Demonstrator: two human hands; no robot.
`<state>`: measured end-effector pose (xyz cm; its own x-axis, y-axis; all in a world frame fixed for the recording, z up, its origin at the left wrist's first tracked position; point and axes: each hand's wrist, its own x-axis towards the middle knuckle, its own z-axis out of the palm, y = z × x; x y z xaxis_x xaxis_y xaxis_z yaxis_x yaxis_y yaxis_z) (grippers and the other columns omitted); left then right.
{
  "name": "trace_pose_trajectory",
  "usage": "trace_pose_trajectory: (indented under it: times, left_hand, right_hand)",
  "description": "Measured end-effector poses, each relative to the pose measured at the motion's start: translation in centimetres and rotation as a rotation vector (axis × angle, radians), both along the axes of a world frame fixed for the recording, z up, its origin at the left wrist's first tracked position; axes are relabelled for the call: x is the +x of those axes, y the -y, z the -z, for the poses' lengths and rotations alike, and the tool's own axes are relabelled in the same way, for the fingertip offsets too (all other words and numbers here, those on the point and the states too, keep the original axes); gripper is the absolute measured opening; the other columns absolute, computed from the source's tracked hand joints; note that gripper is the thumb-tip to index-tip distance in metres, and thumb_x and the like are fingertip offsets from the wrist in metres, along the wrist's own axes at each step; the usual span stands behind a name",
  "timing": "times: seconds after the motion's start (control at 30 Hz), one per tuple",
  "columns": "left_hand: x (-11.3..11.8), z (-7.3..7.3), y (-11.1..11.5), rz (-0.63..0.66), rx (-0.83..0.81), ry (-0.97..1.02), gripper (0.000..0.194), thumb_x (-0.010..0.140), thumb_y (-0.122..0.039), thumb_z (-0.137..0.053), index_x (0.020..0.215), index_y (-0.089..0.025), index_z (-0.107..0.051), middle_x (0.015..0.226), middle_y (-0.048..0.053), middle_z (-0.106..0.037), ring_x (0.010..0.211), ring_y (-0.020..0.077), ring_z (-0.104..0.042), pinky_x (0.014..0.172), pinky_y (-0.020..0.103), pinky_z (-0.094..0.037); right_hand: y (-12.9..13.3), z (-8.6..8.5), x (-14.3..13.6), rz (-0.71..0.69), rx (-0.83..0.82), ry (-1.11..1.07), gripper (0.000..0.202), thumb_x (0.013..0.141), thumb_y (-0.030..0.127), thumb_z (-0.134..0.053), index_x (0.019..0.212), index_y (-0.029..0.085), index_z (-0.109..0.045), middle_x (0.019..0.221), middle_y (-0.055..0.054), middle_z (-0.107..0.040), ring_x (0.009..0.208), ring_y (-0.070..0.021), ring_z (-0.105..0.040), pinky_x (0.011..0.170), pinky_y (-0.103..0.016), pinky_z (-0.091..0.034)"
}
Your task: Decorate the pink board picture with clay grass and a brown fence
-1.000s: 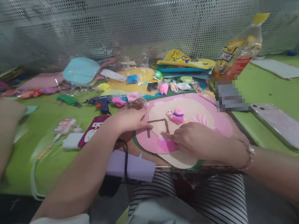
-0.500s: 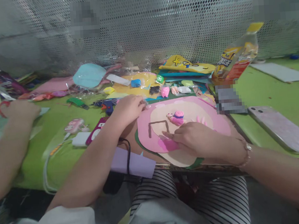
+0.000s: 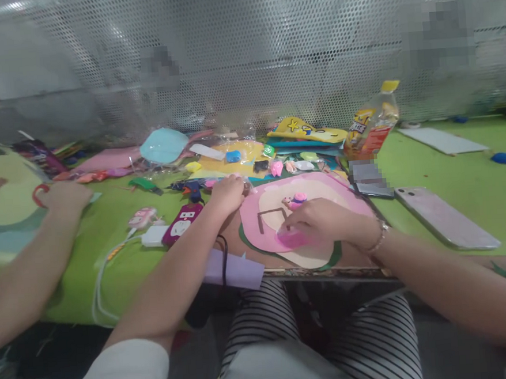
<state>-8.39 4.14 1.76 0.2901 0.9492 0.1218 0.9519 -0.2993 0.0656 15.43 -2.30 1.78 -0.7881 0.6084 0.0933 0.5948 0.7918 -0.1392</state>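
On the green table [image 3: 76, 297], the brown strip [image 3: 272, 211], bent across the pink card [image 3: 251, 215], is best pressed lightly by the curled right hand [image 3: 318, 222] beside its end, though whether anything is grasped there or by the left hand [image 3: 228, 193] cannot be told.

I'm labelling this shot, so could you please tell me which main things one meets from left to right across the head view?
Red handle, white plug, the person's left hand, pink snail figure, yellow-capped bottle, blue lump.
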Motion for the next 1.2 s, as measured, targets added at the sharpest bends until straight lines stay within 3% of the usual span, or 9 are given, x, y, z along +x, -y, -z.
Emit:
trace_pose_trajectory:
  times: [0.17,0.23,0.33,0.57,0.87,1.03,1.2]
  left_hand:
    - [0.8,-0.8,0.6,0.109,0.005,0.162,0.025,0.081,-0.026,-0.051,0.102,-0.015,-0.044,0.1,0.013,-0.056,0.092,0.0248,-0.056,0.074,0.033,-0.043]
    - [1.2,-1.0,0.8,0.164,-0.005,0.236,0.024,0.081,-0.023,-0.047,0.103,-0.017,-0.04,0.096,0.009,-0.057,0.086,0.0213,-0.056,0.07,0.03,-0.043]
    - [1.8,-1.1,1.2,0.238,-0.019,0.32,0.023,0.08,-0.02,-0.044,0.102,-0.018,-0.038,0.093,0.006,-0.056,0.082,0.0183,-0.055,0.068,0.028,-0.042]
    - [2.2,-1.0,1.7,0.346,-0.078,0.383,0.026,0.078,-0.018,-0.043,0.104,-0.02,-0.04,0.092,0.003,-0.056,0.082,0.0172,-0.054,0.07,0.028,-0.042]
    - [2.5,-1.6,2.5,0.35,-0.106,0.403,0.024,0.077,-0.017,-0.041,0.1,-0.02,-0.043,0.082,0.001,-0.055,0.073,0.0171,-0.053,0.064,0.028,-0.039]
    - [3.1,-1.1,2.8,0.38,-0.126,0.441,0.016,0.076,-0.014,-0.041,0.09,-0.021,-0.043,0.083,0.0,-0.056,0.076,0.0158,-0.054,0.067,0.027,-0.04]
    - [3.4,-0.1,2.9,0.364,-0.155,0.479,0.014,0.081,-0.026,-0.047,0.094,-0.021,-0.045,0.085,0.001,-0.058,0.076,0.0178,-0.056,0.065,0.029,-0.041]
  right_hand:
    - [-1.7,-1.2,-0.7,0.118,0.182,-0.276,0.033,0.087,0.01,-0.038,0.107,0.011,-0.064,0.097,-0.012,-0.063,0.088,-0.0189,-0.057,0.078,-0.032,-0.043]
    - [-2.7,-1.9,-1.1,0.142,0.18,-0.428,0.029,0.086,0.009,-0.039,0.103,0.006,-0.062,0.1,-0.016,-0.059,0.096,-0.0213,-0.054,0.084,-0.036,-0.042]
    - [-3.9,-2.3,-1.6,0.159,0.165,-0.524,0.025,0.086,0.01,-0.039,0.1,0.01,-0.06,0.099,-0.013,-0.059,0.095,-0.0192,-0.054,0.081,-0.035,-0.044]
    - [-4.4,-0.3,-1.7,0.171,0.037,-0.671,0.017,0.088,0.018,-0.044,0.096,0.012,-0.058,0.087,-0.006,-0.063,0.076,-0.0129,-0.058,0.065,-0.024,-0.047]
    - [-2.9,-0.6,-1.5,0.135,0.044,-0.68,0.023,0.086,0.013,-0.046,0.104,0.013,-0.06,0.084,-0.005,-0.059,0.075,-0.0126,-0.054,0.063,-0.024,-0.045]
    - [-3.3,-0.3,-1.4,0.165,0.063,-0.624,0.017,0.087,0.014,-0.048,0.096,0.014,-0.063,0.084,-0.005,-0.061,0.075,-0.0134,-0.054,0.064,-0.024,-0.043]
    - [-4.0,0.4,-1.1,0.148,0.063,-0.558,0.012,0.083,0.011,-0.052,0.076,0.016,-0.06,0.076,-0.002,-0.059,0.068,-0.0128,-0.052,0.062,-0.024,-0.041]
